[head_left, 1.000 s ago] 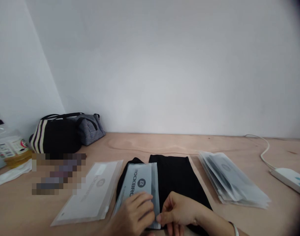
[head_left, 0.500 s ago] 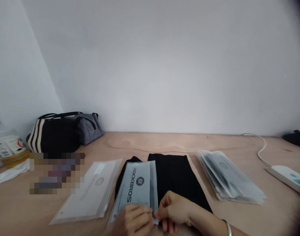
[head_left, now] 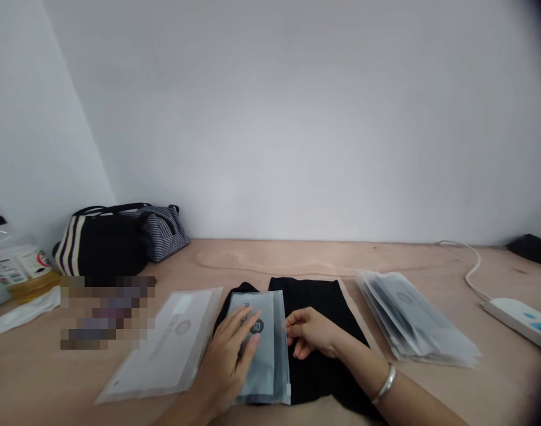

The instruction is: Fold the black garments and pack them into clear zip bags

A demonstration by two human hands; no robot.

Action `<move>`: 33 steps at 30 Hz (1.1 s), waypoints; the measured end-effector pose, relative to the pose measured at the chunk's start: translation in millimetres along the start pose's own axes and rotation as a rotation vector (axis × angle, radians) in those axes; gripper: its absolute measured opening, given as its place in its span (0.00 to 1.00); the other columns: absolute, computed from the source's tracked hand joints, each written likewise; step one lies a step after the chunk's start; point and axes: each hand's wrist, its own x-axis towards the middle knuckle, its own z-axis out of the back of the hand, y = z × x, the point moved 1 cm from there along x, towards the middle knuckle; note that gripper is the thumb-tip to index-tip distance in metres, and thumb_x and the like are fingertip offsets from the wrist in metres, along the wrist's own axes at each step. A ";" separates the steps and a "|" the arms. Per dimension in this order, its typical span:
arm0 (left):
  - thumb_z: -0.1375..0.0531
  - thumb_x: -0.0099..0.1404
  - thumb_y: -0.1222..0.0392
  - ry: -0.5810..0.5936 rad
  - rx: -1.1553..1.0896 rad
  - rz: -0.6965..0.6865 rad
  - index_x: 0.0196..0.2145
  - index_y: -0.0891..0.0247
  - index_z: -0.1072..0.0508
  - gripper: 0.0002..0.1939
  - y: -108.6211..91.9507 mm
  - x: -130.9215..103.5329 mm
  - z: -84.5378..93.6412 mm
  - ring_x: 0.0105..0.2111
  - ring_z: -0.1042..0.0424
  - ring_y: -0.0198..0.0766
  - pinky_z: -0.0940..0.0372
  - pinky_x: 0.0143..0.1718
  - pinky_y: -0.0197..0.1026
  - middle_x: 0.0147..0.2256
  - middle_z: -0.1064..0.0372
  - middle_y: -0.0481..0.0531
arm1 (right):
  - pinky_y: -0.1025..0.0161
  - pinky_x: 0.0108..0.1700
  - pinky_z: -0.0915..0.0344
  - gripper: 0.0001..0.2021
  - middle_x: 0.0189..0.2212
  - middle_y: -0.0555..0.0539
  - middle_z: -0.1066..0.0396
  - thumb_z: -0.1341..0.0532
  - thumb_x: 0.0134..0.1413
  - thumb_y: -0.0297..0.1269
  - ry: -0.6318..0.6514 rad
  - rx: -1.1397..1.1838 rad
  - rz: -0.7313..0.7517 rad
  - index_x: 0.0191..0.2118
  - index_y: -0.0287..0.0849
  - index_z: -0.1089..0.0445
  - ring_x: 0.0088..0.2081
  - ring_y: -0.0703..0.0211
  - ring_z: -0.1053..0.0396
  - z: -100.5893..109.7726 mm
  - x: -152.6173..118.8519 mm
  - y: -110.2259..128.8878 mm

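A frosted plastic zip bag with a ROCKBROS print lies on folded black fabric. Spread across the bag's printed face, my left hand is open and hides part of the lettering. My right hand, a bracelet on its wrist, is over the black fabric with its fingers curled together at the bag's right edge, seemingly pinching it. The bag's zip slider shows at its lower right corner. To the left lies another frosted zip bag, flat on the table.
Several stacked frosted bags lie on the right, near a white power strip and its cable. At the back left are a black bag and a striped pouch. A bottle of yellow liquid stands far left, near a blurred patch.
My left hand has moved up the bag and opened flat on it. My right hand has moved from the bag's lower corner up along its right edge, uncovering the zip slider.
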 end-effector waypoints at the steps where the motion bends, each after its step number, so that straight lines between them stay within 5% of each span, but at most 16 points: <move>1: 0.52 0.65 0.57 0.042 0.030 0.023 0.55 0.58 0.43 0.21 2.5 -1.8 -5.0 0.54 0.46 0.47 0.43 0.51 0.53 0.55 0.44 0.55 | 0.76 0.18 0.38 0.04 0.20 0.53 0.34 0.48 0.48 0.27 -0.013 -0.012 0.001 0.32 0.37 0.38 0.17 0.70 0.34 -2.1 6.0 3.0; 7: 0.55 0.66 0.53 0.188 0.094 0.035 0.60 0.56 0.59 0.27 5.6 -12.2 -19.7 0.58 0.56 0.47 0.52 0.54 0.59 0.59 0.56 0.52 | 0.68 0.19 0.37 0.13 0.19 0.48 0.34 0.45 0.48 0.43 -0.146 -0.177 0.017 0.25 0.36 0.35 0.19 0.63 0.33 -22.0 26.8 23.2; 13: 0.57 0.67 0.53 0.222 0.069 0.082 0.60 0.54 0.64 0.27 5.7 -12.7 -19.0 0.59 0.57 0.45 0.54 0.54 0.59 0.60 0.58 0.51 | 0.67 0.32 0.37 0.10 0.29 0.43 0.29 0.39 0.40 0.39 -0.365 -0.403 0.110 0.28 0.37 0.31 0.35 0.53 0.31 -30.4 28.5 24.8; 17: 0.56 0.67 0.51 0.261 0.064 0.088 0.60 0.53 0.63 0.27 4.5 -14.3 -20.7 0.59 0.58 0.48 0.55 0.54 0.61 0.60 0.59 0.51 | 0.64 0.37 0.39 0.13 0.35 0.41 0.29 0.43 0.44 0.39 -0.505 -0.514 0.136 0.35 0.36 0.32 0.39 0.52 0.32 -8.6 23.1 14.6; 26: 0.53 0.63 0.46 0.276 0.035 0.143 0.57 0.50 0.48 0.25 7.4 -15.2 -25.3 0.58 0.56 0.52 0.56 0.53 0.63 0.59 0.52 0.52 | 0.62 0.38 0.39 0.17 0.37 0.37 0.30 0.51 0.52 0.39 -0.784 -0.682 0.037 0.42 0.32 0.35 0.40 0.50 0.32 96.6 2.2 -11.9; 33: 0.44 0.54 0.60 0.009 -0.060 0.255 0.43 0.57 0.30 0.17 16.5 -3.9 -18.9 0.50 0.40 0.51 0.41 0.47 0.54 0.50 0.41 0.55 | 0.51 0.48 0.46 0.24 0.49 0.30 0.41 0.51 0.54 0.45 -0.929 -0.987 0.167 0.51 0.31 0.43 0.51 0.40 0.44 74.3 -11.1 -0.6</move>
